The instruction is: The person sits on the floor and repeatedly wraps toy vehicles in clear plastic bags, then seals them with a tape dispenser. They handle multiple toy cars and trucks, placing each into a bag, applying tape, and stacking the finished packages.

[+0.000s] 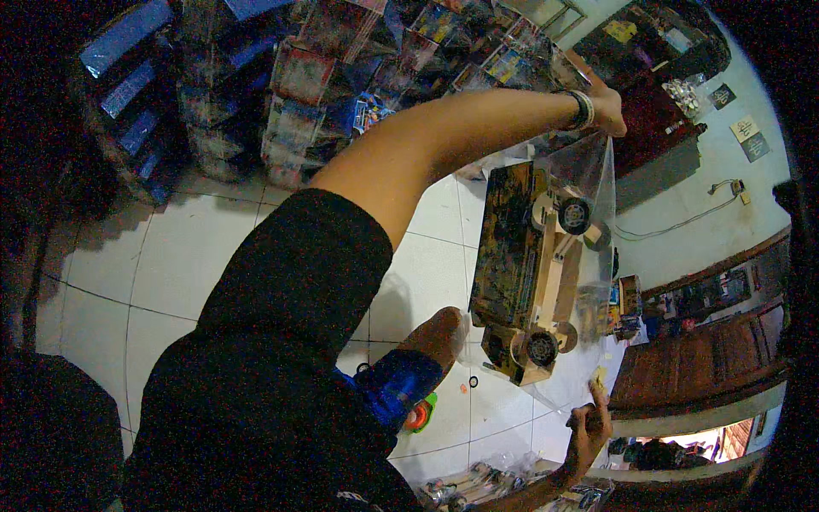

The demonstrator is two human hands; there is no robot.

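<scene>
Held up in front of me is a clear plastic bag (597, 183) with a wooden toy truck (509, 247) inside. The truck lies on its side, showing a dark, yellow-mottled body, a pale wood frame and black wheels. My left hand (607, 111), with a band at its wrist, grips the bag's upper edge. Beside the bag's lower corner, my right hand (587, 435) has curled fingers against the plastic and one finger stretched up. A small yellowish piece (600, 375) shows at that fingertip; what it is cannot be made out.
Stacked, plastic-wrapped goods (303, 77) fill the upper left. On the tiled floor (196, 247) lie a small black ring (473, 382) and an orange-and-green object (420, 414) by my leg. More bagged wooden pieces (478, 486) lie at the bottom. A dark cabinet (657, 162) stands along the wall.
</scene>
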